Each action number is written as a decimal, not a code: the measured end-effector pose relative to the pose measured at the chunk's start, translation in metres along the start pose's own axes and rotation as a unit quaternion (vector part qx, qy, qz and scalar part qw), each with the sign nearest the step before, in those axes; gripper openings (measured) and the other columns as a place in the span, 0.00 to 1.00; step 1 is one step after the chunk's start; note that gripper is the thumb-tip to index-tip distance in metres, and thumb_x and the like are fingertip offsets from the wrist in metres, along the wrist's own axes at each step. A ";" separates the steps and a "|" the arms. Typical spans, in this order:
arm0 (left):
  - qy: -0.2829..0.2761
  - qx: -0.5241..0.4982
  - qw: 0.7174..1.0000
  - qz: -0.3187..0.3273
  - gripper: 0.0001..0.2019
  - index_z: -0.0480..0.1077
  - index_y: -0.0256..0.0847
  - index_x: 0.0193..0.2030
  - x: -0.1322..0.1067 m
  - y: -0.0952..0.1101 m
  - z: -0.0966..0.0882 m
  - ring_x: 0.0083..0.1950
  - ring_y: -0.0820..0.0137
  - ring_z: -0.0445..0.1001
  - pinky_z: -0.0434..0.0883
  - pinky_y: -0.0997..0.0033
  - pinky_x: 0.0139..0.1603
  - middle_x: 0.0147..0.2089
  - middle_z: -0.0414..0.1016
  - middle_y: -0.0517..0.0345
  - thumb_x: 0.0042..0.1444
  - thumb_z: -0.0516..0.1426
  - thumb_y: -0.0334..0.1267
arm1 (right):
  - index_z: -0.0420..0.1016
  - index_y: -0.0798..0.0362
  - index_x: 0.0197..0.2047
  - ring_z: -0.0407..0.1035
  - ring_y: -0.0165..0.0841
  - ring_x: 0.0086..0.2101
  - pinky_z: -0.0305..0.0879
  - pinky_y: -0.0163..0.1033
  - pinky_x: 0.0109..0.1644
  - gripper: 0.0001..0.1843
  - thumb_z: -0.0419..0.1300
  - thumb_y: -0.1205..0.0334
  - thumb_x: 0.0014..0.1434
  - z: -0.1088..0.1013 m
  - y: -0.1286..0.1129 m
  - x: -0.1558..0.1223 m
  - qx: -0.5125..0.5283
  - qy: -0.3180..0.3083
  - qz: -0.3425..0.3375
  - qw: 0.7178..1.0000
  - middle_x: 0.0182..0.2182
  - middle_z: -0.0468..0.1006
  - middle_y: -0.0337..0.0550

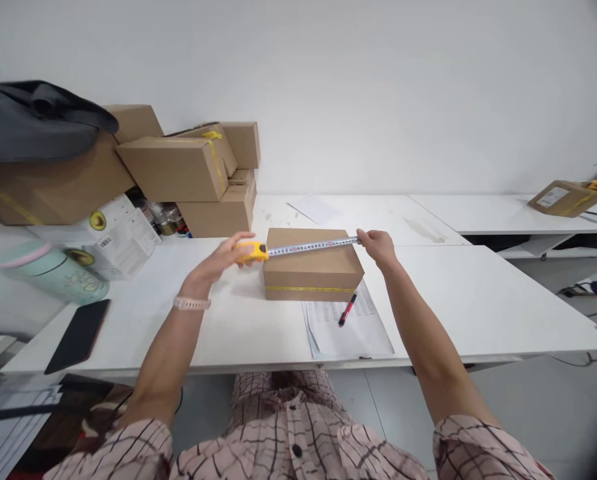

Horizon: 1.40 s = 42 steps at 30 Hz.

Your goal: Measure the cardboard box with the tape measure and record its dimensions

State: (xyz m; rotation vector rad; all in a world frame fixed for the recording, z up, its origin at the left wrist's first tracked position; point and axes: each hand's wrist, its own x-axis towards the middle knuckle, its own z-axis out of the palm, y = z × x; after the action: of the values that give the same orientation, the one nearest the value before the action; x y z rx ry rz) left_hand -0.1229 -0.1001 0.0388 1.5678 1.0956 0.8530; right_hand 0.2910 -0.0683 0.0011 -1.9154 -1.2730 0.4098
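My left hand [224, 259] is closed around the yellow case of a tape measure [308, 247], at the left end of a brown cardboard box [313, 270]. The metal blade is drawn out across the box's top. At the box's right end my right hand [378, 247] pinches the blade's free end between thumb and fingers. A yellow band runs along the front side of the box. Printed papers [351, 330] lie partly under the box, with a red and black marker [347, 311] on top of them.
Stacked cardboard boxes [178, 167] and a dark bag [33, 127] fill the back left. A mint-green bottle [63, 273] and a black phone [78, 335] are at the left of the white table [443, 300]. Another box [566, 200] stands at the far right.
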 end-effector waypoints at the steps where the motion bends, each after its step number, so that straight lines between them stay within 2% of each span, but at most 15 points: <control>1: -0.032 -0.019 0.999 -0.007 0.35 0.63 0.40 0.66 -0.018 -0.001 0.015 0.38 0.66 0.78 0.70 0.71 0.32 0.47 0.80 0.48 0.55 0.65 0.51 | 0.70 0.51 0.24 0.63 0.32 0.26 0.54 0.38 0.32 0.24 0.57 0.43 0.64 0.000 -0.006 0.002 0.031 0.023 -0.021 0.999 0.22 0.73 0.42; 3: -0.119 -0.079 0.989 -0.043 0.36 0.61 0.41 0.67 -0.056 -0.007 0.056 0.37 0.65 0.79 0.74 0.66 0.35 0.52 0.78 0.44 0.55 0.66 0.52 | 0.69 0.51 0.26 0.63 0.31 0.27 0.56 0.37 0.34 0.24 0.55 0.44 0.67 0.007 -0.022 0.007 0.074 0.042 -0.075 0.994 0.25 0.74 0.42; 5: -0.193 -0.173 0.962 -0.087 0.37 0.62 0.43 0.66 -0.087 -0.015 0.104 0.40 0.64 0.80 0.78 0.60 0.41 0.54 0.75 0.44 0.53 0.69 0.50 | 0.68 0.51 0.27 0.64 0.31 0.29 0.57 0.37 0.37 0.23 0.54 0.46 0.68 0.021 -0.043 0.010 0.076 0.007 -0.131 0.988 0.27 0.75 0.42; 7: -0.215 -0.270 0.932 -0.109 0.37 0.62 0.46 0.65 -0.104 -0.019 0.145 0.42 0.63 0.81 0.79 0.57 0.46 0.53 0.74 0.48 0.51 0.70 0.50 | 0.68 0.51 0.27 0.64 0.32 0.30 0.58 0.37 0.38 0.22 0.55 0.47 0.68 0.039 -0.066 0.011 0.050 -0.068 -0.174 0.981 0.27 0.75 0.42; 8: -0.209 -0.300 0.924 -0.114 0.37 0.63 0.46 0.64 -0.106 -0.017 0.160 0.42 0.62 0.82 0.79 0.57 0.47 0.51 0.74 0.50 0.51 0.70 0.50 | 0.68 0.51 0.27 0.64 0.32 0.30 0.58 0.37 0.38 0.22 0.55 0.47 0.68 0.048 -0.076 0.011 0.036 -0.099 -0.184 0.977 0.28 0.75 0.42; 10: -0.182 -0.337 0.917 -0.108 0.35 0.64 0.46 0.61 -0.102 -0.010 0.175 0.41 0.62 0.82 0.79 0.57 0.46 0.51 0.74 0.51 0.51 0.70 0.52 | 0.68 0.50 0.27 0.65 0.33 0.32 0.59 0.37 0.40 0.21 0.54 0.47 0.68 0.060 -0.092 0.011 0.015 -0.134 -0.178 0.975 0.28 0.75 0.42; 15: -0.137 -0.356 0.919 -0.098 0.26 0.69 0.40 0.50 -0.079 0.003 0.172 0.39 0.60 0.83 0.80 0.57 0.43 0.51 0.73 0.48 0.54 0.66 0.57 | 0.66 0.49 0.24 0.67 0.37 0.34 0.61 0.42 0.45 0.22 0.58 0.48 0.67 0.063 -0.102 0.005 -0.051 -0.160 -0.106 0.980 0.27 0.74 0.44; 20: -0.111 -0.363 0.917 -0.123 0.29 0.67 0.41 0.52 -0.091 -0.002 0.186 0.38 0.60 0.83 0.79 0.61 0.38 0.50 0.73 0.50 0.52 0.66 0.58 | 0.70 0.49 0.27 0.67 0.36 0.31 0.61 0.42 0.43 0.21 0.57 0.45 0.66 0.057 -0.094 0.002 -0.058 -0.205 -0.107 0.971 0.27 0.77 0.41; 23: -0.089 -0.372 0.915 -0.129 0.29 0.66 0.40 0.53 -0.098 0.001 0.194 0.38 0.61 0.83 0.79 0.62 0.39 0.50 0.73 0.50 0.52 0.66 0.57 | 0.72 0.49 0.28 0.68 0.35 0.31 0.61 0.41 0.41 0.20 0.57 0.45 0.66 0.060 -0.094 0.005 -0.081 -0.203 -0.096 0.971 0.28 0.78 0.40; 30: -0.071 -0.354 0.921 -0.144 0.29 0.67 0.39 0.52 -0.093 0.002 0.194 0.38 0.59 0.83 0.78 0.66 0.32 0.51 0.74 0.47 0.51 0.65 0.57 | 0.72 0.49 0.30 0.68 0.35 0.31 0.63 0.41 0.42 0.18 0.58 0.46 0.65 0.057 -0.095 -0.002 -0.075 -0.198 -0.117 0.970 0.28 0.77 0.41; 34: -0.080 -0.358 0.919 -0.141 0.29 0.67 0.38 0.52 -0.087 -0.002 0.194 0.39 0.58 0.84 0.79 0.66 0.31 0.50 0.74 0.47 0.51 0.66 0.56 | 0.72 0.50 0.30 0.69 0.36 0.32 0.65 0.43 0.44 0.24 0.56 0.38 0.65 0.059 -0.095 0.000 -0.047 -0.202 -0.115 0.972 0.29 0.77 0.43; 36: -0.085 -0.362 0.918 -0.134 0.29 0.67 0.38 0.52 -0.087 -0.004 0.189 0.39 0.57 0.84 0.80 0.65 0.31 0.50 0.75 0.47 0.50 0.67 0.56 | 0.75 0.51 0.33 0.71 0.38 0.35 0.67 0.44 0.47 0.29 0.53 0.33 0.65 0.057 -0.093 0.006 0.016 -0.201 -0.114 0.973 0.31 0.79 0.46; 38: -0.070 -0.363 0.923 -0.110 0.30 0.66 0.40 0.54 -0.090 -0.009 0.177 0.40 0.56 0.84 0.81 0.64 0.32 0.53 0.75 0.46 0.50 0.68 0.53 | 0.78 0.53 0.40 0.73 0.40 0.41 0.68 0.46 0.52 0.34 0.49 0.30 0.65 0.047 -0.085 0.013 0.114 -0.174 -0.121 0.971 0.36 0.82 0.50; 40: -0.016 -0.350 0.935 -0.056 0.32 0.64 0.44 0.59 -0.095 -0.017 0.159 0.42 0.56 0.84 0.82 0.62 0.34 0.58 0.74 0.45 0.50 0.69 0.50 | 0.79 0.55 0.46 0.74 0.42 0.48 0.66 0.48 0.58 0.38 0.47 0.28 0.65 0.031 -0.068 0.017 0.202 -0.113 -0.124 0.965 0.43 0.83 0.54; 42: 0.070 -0.315 0.946 0.006 0.35 0.62 0.47 0.61 -0.097 -0.031 0.138 0.44 0.57 0.83 0.83 0.61 0.37 0.62 0.72 0.46 0.50 0.70 0.47 | 0.79 0.56 0.51 0.74 0.44 0.52 0.63 0.51 0.63 0.41 0.49 0.26 0.63 0.014 -0.042 0.011 0.247 -0.046 -0.105 0.962 0.49 0.82 0.58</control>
State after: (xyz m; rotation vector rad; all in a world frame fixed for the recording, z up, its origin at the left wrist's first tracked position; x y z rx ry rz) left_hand -0.0370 -0.2339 -0.0259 0.9884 0.7938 1.1947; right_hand 0.2606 -0.0451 0.0258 -1.3420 -1.2737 0.6431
